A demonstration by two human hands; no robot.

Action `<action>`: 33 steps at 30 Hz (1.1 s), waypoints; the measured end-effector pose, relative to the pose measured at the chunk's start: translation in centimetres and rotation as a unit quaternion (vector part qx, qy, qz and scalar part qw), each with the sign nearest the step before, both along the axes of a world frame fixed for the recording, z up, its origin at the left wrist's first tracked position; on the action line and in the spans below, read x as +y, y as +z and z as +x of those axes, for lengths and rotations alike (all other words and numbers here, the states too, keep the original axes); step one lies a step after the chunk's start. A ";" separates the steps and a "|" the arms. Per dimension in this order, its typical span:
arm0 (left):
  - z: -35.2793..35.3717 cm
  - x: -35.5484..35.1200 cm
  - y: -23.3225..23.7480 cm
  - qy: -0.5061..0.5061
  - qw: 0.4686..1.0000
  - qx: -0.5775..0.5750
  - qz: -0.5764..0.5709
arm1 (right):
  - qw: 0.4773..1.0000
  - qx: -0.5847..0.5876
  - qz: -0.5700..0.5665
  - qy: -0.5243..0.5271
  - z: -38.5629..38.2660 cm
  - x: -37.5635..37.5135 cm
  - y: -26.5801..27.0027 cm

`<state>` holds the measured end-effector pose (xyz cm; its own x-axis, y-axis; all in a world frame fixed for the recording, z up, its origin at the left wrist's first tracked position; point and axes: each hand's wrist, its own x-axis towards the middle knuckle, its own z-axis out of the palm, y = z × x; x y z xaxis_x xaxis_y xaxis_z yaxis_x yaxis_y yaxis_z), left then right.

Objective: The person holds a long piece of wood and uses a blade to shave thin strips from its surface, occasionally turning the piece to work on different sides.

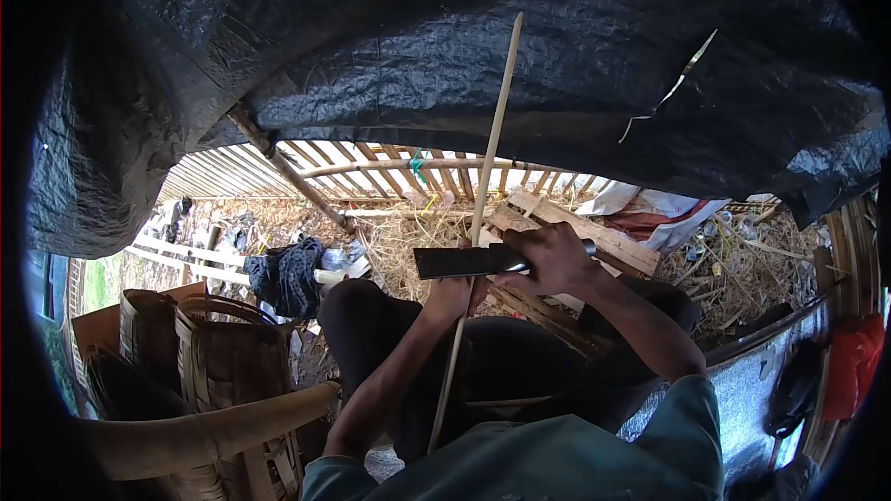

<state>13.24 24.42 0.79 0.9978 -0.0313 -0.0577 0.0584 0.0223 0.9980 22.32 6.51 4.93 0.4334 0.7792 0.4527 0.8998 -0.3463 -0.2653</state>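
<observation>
A long, thin pale strip of bamboo stands slantwise in front of the body, its top end against the dark sheeting. My left hand is closed around the strip at about knee height. My right hand grips the handle of a broad dark blade, which lies level across the strip just above my left hand. The blade hides part of the left fingers. Whether its edge touches the strip cannot be made out.
Woven baskets and a thick bamboo pole are at the lower left. Black sheeting hangs overhead. Wooden boards lie on straw beyond the knees. A dark cloth hangs on rails at the left.
</observation>
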 end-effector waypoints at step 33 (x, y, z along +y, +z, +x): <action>-0.1 -0.8 2.2 0.090 0.987 0.091 0.097 | 0.998 -0.041 0.035 -0.019 3.4 -2.0 -2.7</action>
<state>13.10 23.62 2.99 0.9589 0.1741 -0.2241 0.2497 -0.1427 0.9577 25.70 4.54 2.20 0.4219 0.7277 0.5408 0.9058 -0.3637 -0.2172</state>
